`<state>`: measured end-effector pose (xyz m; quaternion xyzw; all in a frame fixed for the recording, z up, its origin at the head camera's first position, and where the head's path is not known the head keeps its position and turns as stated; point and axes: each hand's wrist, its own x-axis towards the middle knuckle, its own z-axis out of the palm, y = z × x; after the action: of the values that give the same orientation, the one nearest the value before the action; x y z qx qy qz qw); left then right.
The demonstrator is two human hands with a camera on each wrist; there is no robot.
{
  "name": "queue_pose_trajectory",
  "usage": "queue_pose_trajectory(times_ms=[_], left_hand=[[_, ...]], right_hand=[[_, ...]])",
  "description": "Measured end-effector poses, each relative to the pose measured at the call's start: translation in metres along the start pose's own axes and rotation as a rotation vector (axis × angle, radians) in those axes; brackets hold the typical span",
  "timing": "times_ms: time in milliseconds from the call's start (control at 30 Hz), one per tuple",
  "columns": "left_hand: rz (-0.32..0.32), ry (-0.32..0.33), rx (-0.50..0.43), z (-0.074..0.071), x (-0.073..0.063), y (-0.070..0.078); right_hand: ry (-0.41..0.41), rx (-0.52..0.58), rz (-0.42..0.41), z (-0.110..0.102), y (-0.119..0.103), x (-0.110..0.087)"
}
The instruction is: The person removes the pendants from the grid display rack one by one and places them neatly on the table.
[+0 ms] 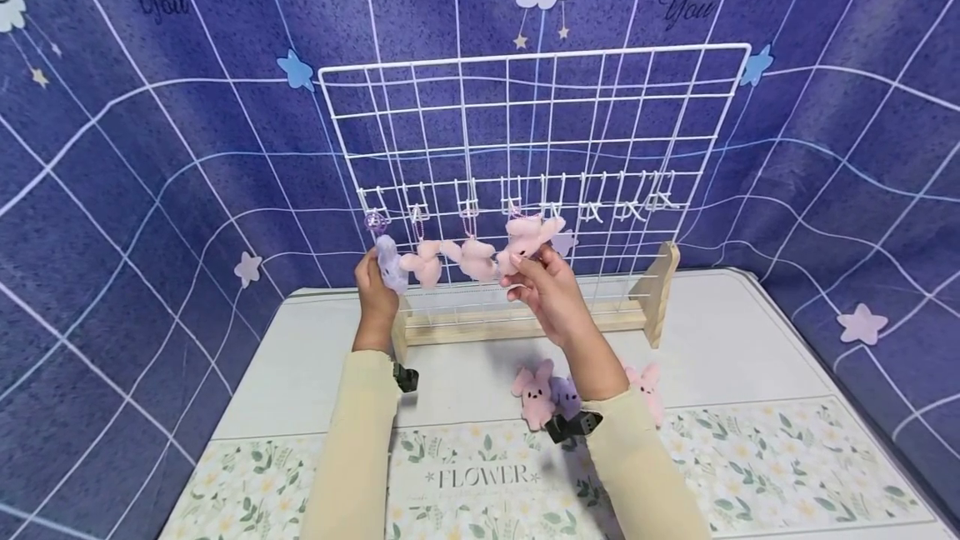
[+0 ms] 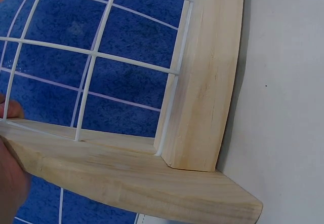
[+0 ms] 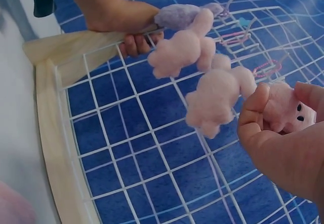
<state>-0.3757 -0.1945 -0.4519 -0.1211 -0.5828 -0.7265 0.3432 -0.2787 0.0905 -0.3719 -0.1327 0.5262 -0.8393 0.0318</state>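
Note:
My right hand pinches a pink plush bunny keychain at a hook on the white wire grid rack. In the right wrist view, the thumb and fingers are on either side of that bunny's face. At the rack's left end, my left hand grips the wooden side support, its fingers wrapped around the edge. Beside it hangs a lilac plush bunny. Between the hands, two pink plush bunnies hang from hooks by pink chains.
Below the rack, a pink bunny and a lilac bunny lie on the table. Another pink bunny is partly behind the right sleeve. White hooks line the rack's right side. A blue patterned cloth surrounds the table.

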Motion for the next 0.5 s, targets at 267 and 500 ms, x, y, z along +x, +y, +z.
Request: queue_pose_trajectory(times_ms=[267,500], left_hand=[[-0.001,-0.003,0.004,-0.0001,0.001,0.0013],[-0.003,-0.004,-0.007,0.0005,0.0,0.0016]], right_hand=[[0.013,-0.043,-0.003,0.0027,-0.0029,-0.004],[0.027,-0.055,-0.019,0.0059,-0.0046,-0.0098]])
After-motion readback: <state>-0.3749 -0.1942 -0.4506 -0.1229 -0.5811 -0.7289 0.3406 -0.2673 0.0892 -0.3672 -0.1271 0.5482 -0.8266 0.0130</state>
